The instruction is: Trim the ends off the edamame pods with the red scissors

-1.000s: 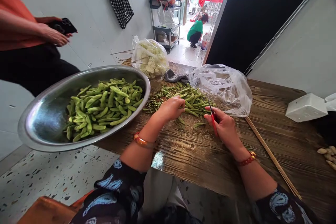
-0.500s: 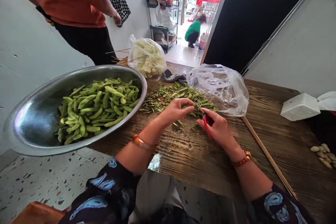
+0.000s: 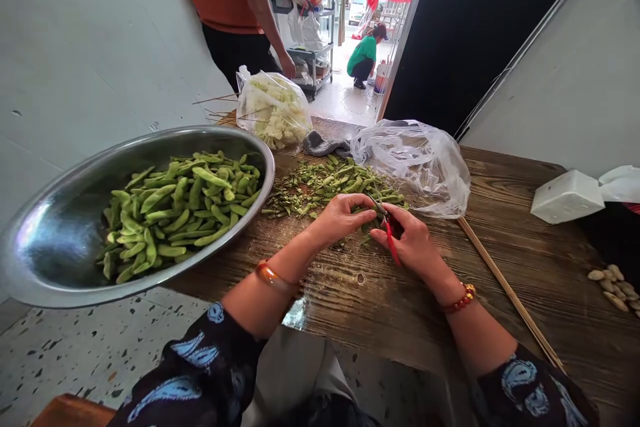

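Note:
My right hand (image 3: 411, 238) is closed around red-handled scissors (image 3: 391, 240), whose blades point up and left toward my other hand. Thumb and fingers of my left hand (image 3: 345, 217) are pinched together beside the blade tips; what they hold is hidden, too small to make out. Just beyond both hands lies a heap of green soybean pods (image 3: 357, 180), with trimmed bits (image 3: 295, 192) scattered to its left. On the left, a large steel basin (image 3: 55, 213) holds many green pods (image 3: 175, 207).
A bag of cauliflower (image 3: 275, 110), a grey cloth (image 3: 325, 145) and a crumpled clear plastic bag (image 3: 415, 163) lie behind the heap. Thin wooden skewers (image 3: 510, 293) lie right, with a white box (image 3: 567, 195) and peanuts (image 3: 615, 287) farther over. A person in orange (image 3: 225, 0) stands beyond the basin.
The person in orange has moved right, toward the cart, and the checked cloth is out of view. My hands stay nearly in place, left fingers slightly lower. The view has shifted slightly.

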Demonstrator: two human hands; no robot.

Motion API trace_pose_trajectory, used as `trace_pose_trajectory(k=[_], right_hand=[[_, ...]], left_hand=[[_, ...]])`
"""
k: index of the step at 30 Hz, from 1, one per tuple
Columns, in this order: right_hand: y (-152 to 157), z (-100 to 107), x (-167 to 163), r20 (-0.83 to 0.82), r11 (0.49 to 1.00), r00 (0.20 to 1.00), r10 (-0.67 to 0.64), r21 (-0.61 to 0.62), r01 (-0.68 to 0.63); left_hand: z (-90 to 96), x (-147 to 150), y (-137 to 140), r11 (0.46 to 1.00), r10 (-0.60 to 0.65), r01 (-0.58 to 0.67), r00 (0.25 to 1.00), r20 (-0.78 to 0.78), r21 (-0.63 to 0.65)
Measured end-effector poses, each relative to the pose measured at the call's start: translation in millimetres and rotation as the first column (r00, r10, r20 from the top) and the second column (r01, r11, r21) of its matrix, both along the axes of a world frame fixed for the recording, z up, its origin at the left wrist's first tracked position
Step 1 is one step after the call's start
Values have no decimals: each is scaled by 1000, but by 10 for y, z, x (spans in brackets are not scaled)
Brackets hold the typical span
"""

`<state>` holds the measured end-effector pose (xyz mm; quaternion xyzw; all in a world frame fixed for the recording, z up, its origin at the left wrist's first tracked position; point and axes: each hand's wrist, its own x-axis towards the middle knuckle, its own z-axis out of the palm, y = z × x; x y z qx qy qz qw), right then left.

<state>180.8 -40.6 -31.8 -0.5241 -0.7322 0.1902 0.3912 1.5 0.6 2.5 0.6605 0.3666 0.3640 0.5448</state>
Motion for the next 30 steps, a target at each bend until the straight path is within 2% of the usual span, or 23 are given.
trace_pose_trajectory(k=[8, 24, 27, 30], right_hand=[[3, 9, 0, 8, 1000, 1000, -2, 7, 2], [-3, 20, -17, 2, 990, 1000, 4, -141, -4], [1, 32, -11, -48, 989, 999, -11, -150, 4], [7, 37, 1, -56, 991, 997, -48, -125, 41]], left_hand=[[-27, -16, 39, 994, 27, -28, 1000, 11, 102], [-48, -71, 108, 966, 90, -56, 988, -127, 252], [-64, -68, 124, 968, 158, -142, 985, -63, 208], [-71, -64, 127, 980, 200, -201, 976, 83, -2]])
